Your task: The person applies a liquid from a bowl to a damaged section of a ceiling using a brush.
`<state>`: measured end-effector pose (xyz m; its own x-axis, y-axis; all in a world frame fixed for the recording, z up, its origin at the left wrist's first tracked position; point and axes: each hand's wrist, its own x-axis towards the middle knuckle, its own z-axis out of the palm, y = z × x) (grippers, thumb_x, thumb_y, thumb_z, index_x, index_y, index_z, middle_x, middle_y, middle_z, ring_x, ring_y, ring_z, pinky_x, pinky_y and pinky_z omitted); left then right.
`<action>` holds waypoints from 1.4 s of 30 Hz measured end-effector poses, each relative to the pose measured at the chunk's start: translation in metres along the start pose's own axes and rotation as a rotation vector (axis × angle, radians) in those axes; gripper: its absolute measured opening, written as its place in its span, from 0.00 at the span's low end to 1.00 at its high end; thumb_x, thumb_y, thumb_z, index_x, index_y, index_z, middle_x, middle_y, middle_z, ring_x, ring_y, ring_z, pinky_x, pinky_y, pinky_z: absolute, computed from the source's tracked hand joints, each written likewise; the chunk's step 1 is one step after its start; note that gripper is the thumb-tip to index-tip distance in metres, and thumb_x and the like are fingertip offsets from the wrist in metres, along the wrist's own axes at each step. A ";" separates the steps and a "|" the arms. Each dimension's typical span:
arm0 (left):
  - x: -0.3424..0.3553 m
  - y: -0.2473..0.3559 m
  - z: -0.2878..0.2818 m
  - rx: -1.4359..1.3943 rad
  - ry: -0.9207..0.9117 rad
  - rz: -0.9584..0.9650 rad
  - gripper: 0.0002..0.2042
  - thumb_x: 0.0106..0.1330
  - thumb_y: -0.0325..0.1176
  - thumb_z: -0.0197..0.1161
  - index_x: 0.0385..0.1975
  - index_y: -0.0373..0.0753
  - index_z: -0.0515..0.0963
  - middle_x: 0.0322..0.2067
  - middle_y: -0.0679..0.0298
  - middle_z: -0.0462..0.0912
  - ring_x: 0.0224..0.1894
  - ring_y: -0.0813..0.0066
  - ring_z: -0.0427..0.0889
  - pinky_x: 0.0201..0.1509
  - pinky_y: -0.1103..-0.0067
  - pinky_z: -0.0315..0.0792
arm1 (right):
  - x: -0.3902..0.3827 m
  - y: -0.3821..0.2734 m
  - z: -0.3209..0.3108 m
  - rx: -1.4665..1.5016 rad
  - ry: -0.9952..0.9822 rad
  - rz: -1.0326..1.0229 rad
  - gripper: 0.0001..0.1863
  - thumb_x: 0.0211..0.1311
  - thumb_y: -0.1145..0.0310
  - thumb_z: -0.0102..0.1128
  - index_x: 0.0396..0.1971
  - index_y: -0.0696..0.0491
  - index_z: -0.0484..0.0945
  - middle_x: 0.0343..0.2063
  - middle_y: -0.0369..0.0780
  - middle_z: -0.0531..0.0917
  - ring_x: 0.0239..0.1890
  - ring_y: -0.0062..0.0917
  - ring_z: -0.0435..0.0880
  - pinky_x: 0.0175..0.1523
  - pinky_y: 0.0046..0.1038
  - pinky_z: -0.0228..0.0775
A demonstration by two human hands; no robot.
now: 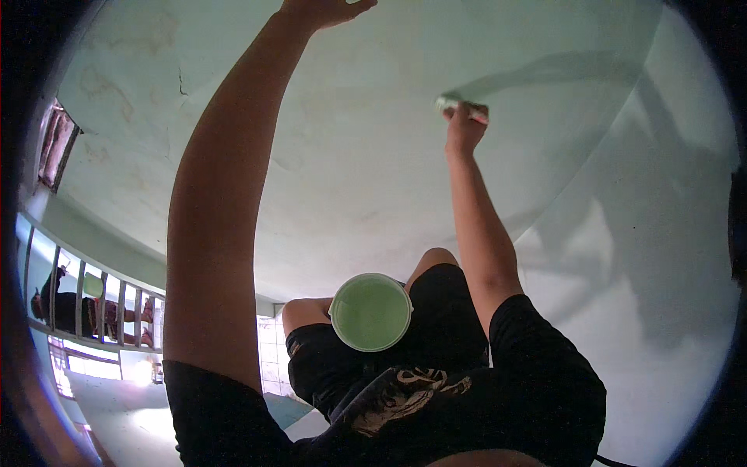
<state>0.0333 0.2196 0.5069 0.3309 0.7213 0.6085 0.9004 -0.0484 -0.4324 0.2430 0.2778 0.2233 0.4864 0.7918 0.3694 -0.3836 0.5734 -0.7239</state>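
Note:
Closed around a paintbrush [447, 102], my right hand [465, 128] is raised against the pale green wall [373, 156]. The brush's pale head points left and lies at the wall; part of its handle shows on the right side of the fist. My left hand [323, 11] reaches up to the top edge of the picture, where it is partly cut off. A stretched-out digit shows, the hand looks open, and I see nothing in it. Between my thighs is a round bucket [371, 313] with light green liquid, apart from both hands. What supports it is hidden.
A second wall [646, 257] meets the first at a corner on the right, with arm shadows across it. At the left are a barred railing [89, 307], a person [74, 311] behind it, and a small window opening [57, 146]. A crack [181, 83] marks the wall.

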 end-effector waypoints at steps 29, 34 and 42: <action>-0.004 -0.017 0.022 0.009 0.174 0.077 0.29 0.65 0.49 0.54 0.63 0.43 0.62 0.69 0.64 0.52 0.70 0.67 0.51 0.73 0.70 0.48 | 0.085 -0.200 0.158 0.230 -0.306 -0.315 0.07 0.60 0.74 0.54 0.29 0.58 0.66 0.27 0.47 0.81 0.27 0.29 0.84 0.31 0.31 0.82; 0.006 -0.017 0.021 0.020 0.250 0.141 0.29 0.63 0.49 0.54 0.62 0.42 0.64 0.68 0.63 0.54 0.69 0.66 0.54 0.71 0.67 0.51 | 0.073 -0.129 0.115 -0.114 -0.304 -0.609 0.09 0.60 0.72 0.58 0.25 0.54 0.67 0.21 0.34 0.76 0.23 0.20 0.76 0.27 0.25 0.69; -0.003 -0.017 0.013 0.028 0.063 0.156 0.32 0.63 0.51 0.54 0.64 0.41 0.60 0.69 0.59 0.51 0.70 0.63 0.50 0.72 0.67 0.47 | -0.020 -0.037 0.024 -0.353 -0.232 -0.211 0.06 0.58 0.73 0.58 0.27 0.57 0.70 0.19 0.37 0.78 0.20 0.18 0.79 0.24 0.23 0.75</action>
<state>0.0137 0.2269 0.5034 0.4840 0.6617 0.5727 0.8287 -0.1363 -0.5428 0.2292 0.2457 0.2569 0.3217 0.7146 0.6212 0.0151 0.6521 -0.7580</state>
